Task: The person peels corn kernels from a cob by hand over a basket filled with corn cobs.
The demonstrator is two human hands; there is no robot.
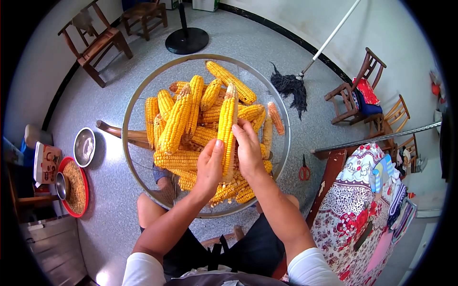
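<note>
An ear of corn (pixel 227 128) is standing nearly lengthwise between the two hands, its pale tip pointing away from the body. The left hand (pixel 210 164) is pinching it on the left side, the thumb resting along the kernels and the fingers partly hidden. The right hand (pixel 249 150) is gripping it on the right side, its thumb pressing on the kernels a little higher up; some of its fingertips are hiding behind the ear. The ear is sitting over the right half of a corn pile (pixel 176 124), which is filling the middle of a round sieve (pixel 125 128).

The sieve's rim is curving well outside both hands, and the forearms are crossing its near edge. Mesh is showing between the pile and the rim on the left and far sides. On the right, a stripped cob (pixel 275 118) is lying just inside the rim. Floor (pixel 238 38) is stretching beyond the far edge toward a black stand base (pixel 187 41), while a mop head (pixel 290 90) is lying near the far right edge. Scissors (pixel 304 172) are lying on the floor between the sieve and a flowered cloth (pixel 350 205). A red basin (pixel 86 190) is sitting well apart on the left.
</note>
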